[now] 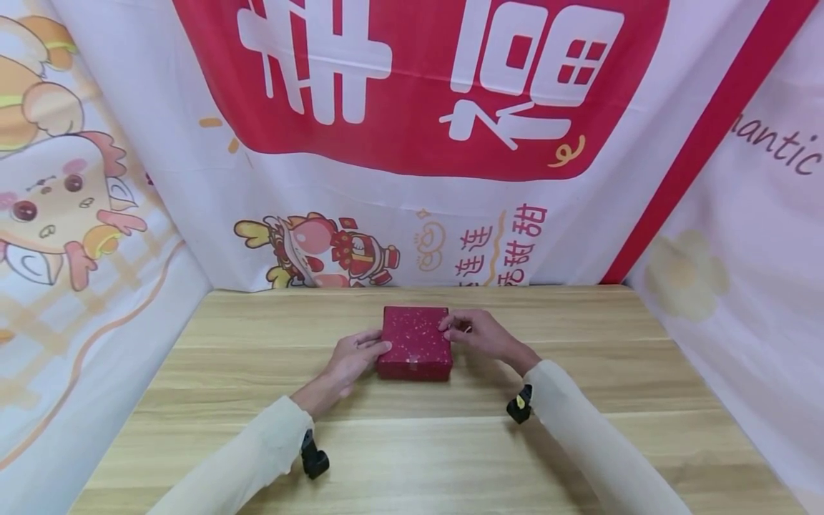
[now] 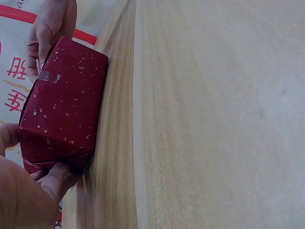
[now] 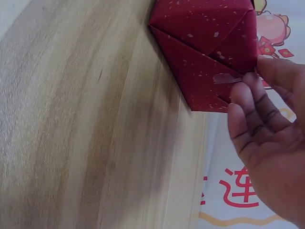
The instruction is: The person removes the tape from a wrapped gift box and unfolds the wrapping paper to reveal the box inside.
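A box wrapped in dark red paper with light flecks [image 1: 416,335] lies on the wooden table. At its left end, my left hand [image 1: 350,360] grips it, thumb at the top edge and fingers against the folded end, as the left wrist view shows. My right hand [image 1: 484,333] holds the opposite end, with the thumb at the upper edge and fingertips on the side. Under those fingertips, a short strip of clear tape [image 3: 226,78] lies across the folded paper flap. Another piece of clear tape [image 2: 49,76] sits on the long front side.
The wood-grain table [image 1: 412,443] runs back to a white printed cloth [image 1: 193,164] hanging behind it. More printed cloth hangs at left and right. Black wrist cameras [image 1: 314,456] are strapped at both cream sleeves [image 1: 251,450].
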A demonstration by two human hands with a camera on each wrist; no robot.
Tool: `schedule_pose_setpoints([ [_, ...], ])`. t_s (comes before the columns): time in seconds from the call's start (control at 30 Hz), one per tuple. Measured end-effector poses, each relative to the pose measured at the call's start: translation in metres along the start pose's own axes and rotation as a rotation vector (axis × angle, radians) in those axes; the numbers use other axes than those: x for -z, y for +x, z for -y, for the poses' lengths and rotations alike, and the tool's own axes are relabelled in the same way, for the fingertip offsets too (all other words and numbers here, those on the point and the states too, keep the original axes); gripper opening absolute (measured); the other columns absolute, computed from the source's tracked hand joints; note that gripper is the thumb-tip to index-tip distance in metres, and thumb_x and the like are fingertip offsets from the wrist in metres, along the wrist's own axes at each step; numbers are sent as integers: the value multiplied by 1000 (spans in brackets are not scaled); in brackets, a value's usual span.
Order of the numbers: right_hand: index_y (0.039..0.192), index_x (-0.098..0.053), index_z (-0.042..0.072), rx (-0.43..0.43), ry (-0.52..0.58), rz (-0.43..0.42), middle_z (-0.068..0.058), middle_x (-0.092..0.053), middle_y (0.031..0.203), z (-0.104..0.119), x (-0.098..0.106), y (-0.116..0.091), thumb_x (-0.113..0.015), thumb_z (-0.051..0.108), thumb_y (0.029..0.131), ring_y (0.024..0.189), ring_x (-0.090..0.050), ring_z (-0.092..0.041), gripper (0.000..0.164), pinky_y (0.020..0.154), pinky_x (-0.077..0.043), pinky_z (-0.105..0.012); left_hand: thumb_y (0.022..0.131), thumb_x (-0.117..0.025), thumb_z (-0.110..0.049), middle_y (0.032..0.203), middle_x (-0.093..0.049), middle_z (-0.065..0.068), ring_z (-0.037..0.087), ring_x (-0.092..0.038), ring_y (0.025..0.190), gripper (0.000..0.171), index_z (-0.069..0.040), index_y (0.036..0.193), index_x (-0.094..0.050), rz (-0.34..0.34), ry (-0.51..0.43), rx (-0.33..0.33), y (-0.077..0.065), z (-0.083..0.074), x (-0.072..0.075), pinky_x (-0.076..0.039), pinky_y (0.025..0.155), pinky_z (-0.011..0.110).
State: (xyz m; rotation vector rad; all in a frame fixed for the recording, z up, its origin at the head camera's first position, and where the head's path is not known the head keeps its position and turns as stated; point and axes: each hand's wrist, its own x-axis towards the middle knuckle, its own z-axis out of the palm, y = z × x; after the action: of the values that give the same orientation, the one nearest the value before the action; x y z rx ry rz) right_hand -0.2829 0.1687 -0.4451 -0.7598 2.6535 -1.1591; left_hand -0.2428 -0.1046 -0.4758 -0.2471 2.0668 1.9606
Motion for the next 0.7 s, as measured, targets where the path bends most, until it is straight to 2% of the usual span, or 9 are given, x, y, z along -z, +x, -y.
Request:
schedule_pose_setpoints([
  [0.23,89,-62,18,6,-26,26,5,-62,84,3,-1,1,-57,19,91,83,-59,-14,5,74,-53,-26,73,-76,-32,129,-58,8,22,-58,116,63,-14,128,-53,1,3,-9,1,2,0,-48,99,34],
  [0.37,91,-56,15,-15,43,58,0,-59,87,3,-3,1,-50,17,95,87,-59,-21,8,78,-55,-35,73,-76,-31,128,-58,8,21,-59,115,62,-14,128,-53,5,1,-11,1,1,0,-49,99,33],
  [0.5,97,-54,15,-31,104,56,-2,-59,92,0,-5,1,-46,15,96,89,-58,-20,8,82,-55,-43,74,-76,-31,128,-59,7,21,-59,115,61,-14,128,-53,6,2,-7,0,0,-1,-49,99,33],
  [0.7,96,-57,17,24,38,33,1,-61,90,-1,-4,-1,-50,15,94,88,-60,-24,7,76,-56,-36,74,-75,-30,128,-58,9,22,-58,116,62,-13,129,-52,10,-2,-9,1,1,0,-49,98,33],
])
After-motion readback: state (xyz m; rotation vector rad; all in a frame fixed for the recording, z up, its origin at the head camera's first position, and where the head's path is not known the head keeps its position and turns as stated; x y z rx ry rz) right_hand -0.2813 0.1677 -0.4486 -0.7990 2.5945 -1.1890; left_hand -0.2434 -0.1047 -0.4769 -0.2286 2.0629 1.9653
